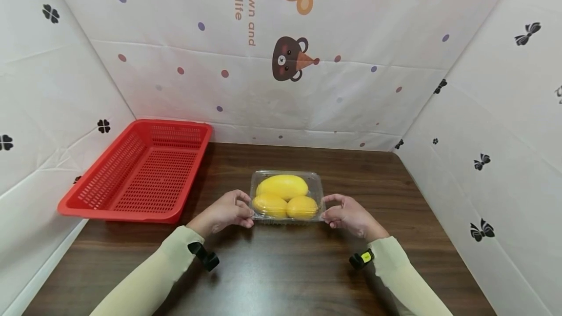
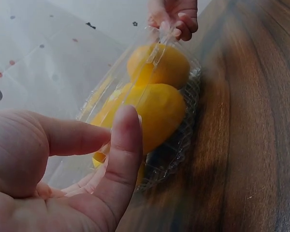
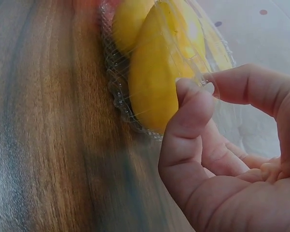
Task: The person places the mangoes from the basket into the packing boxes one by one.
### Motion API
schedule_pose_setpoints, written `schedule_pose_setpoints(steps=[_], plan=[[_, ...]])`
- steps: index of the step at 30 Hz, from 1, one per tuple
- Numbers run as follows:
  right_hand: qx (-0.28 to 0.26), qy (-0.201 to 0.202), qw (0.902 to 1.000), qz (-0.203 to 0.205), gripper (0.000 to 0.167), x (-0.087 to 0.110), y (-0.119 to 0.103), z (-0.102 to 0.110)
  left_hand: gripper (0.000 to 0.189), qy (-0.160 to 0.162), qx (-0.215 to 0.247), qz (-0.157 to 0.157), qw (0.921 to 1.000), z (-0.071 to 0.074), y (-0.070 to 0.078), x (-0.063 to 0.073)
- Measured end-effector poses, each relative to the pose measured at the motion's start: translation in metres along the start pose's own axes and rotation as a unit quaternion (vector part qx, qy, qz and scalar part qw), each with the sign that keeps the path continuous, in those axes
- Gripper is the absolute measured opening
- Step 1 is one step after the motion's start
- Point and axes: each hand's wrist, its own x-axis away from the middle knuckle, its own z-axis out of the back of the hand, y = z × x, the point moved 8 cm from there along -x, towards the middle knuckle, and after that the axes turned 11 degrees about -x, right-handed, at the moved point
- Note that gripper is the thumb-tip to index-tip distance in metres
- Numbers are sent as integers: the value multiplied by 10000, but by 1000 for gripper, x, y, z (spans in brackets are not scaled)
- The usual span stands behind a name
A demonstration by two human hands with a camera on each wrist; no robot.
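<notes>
A clear plastic clamshell box [image 1: 317,187] with its lid over the fruit is at the middle of the table. Inside lie three yellow fruits that look like mangoes [image 1: 282,187], one long one behind two rounder ends. My left hand [image 1: 226,212] pinches the box's near left corner between thumb and finger. At the near right corner, my right hand [image 1: 348,215] pinches the rim in the same way. In the left wrist view, the ridged box wall [image 2: 183,130] shows beside the fruit. Whether the box's base touches the table is hard to tell.
To the left stands a red slotted plastic basket [image 1: 160,179], close to the side wall. The dark wood-grain table [image 1: 281,272] is bounded by white printed sheets [image 1: 246,91] behind and on both sides. Each wrist carries a black strap with a small device [image 1: 204,256].
</notes>
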Motion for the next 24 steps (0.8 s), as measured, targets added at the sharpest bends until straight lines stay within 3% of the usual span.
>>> schedule_pose_setpoints(steps=[10, 24], plan=[[193, 74, 9998, -14, 58, 0, 1, 3, 52, 49, -246, -64, 9997, 4, -2, -1], [253, 123, 9996, 59, 58, -1, -2, 5, 51, 87, -344, -285, 9990, 3, 0, -4]])
